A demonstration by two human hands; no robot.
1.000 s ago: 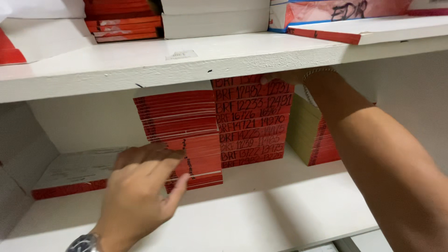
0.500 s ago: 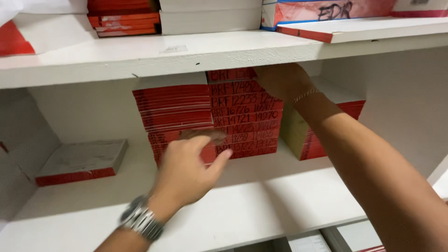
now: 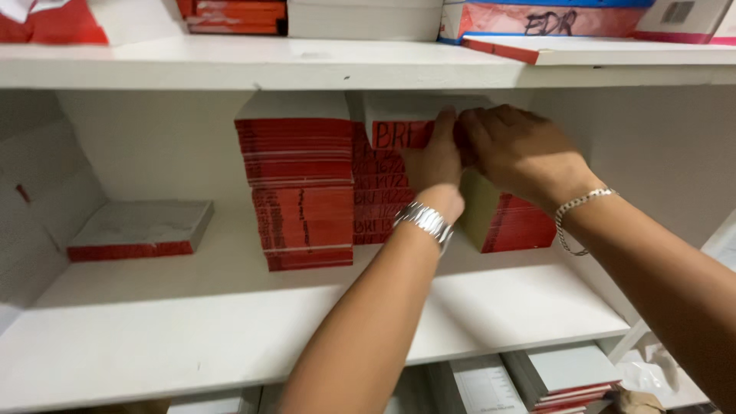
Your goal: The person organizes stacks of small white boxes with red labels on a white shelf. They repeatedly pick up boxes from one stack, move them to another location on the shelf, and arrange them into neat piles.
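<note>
Both hands are up at the middle stack (image 3: 383,184) of flat red-edged booklets on the white shelf (image 3: 230,314). The left hand (image 3: 435,161), with a metal watch (image 3: 425,222) on the wrist, lies flat against the stack's front, fingers close together and pointing up to the top booklet (image 3: 399,132), whose red edge carries dark handwritten letters. The right hand (image 3: 521,149), a thin chain bracelet (image 3: 575,215) at its wrist, comes in from the right with fingers curled narrow on the same top booklet; I cannot tell whether either hand truly pinches it, since the fingertips are blurred. The stack's lower red edges also bear dark writing, row on row. Just left of it and touching stands a second stack (image 3: 299,192), plain red edges with a few pale bands, its lower half set slightly forward. Right of the hands a shorter pile (image 3: 510,222) leans with an olive-tan face turned outward and red edges behind. Well apart at the left lies a single flat pack (image 3: 142,228), grey-white on top, red along the front edge. The upper shelf (image 3: 307,65) holds red and white boxes, one with a pink front and dark scrawl. Below, more grey-topped packs (image 3: 567,376) show.
</note>
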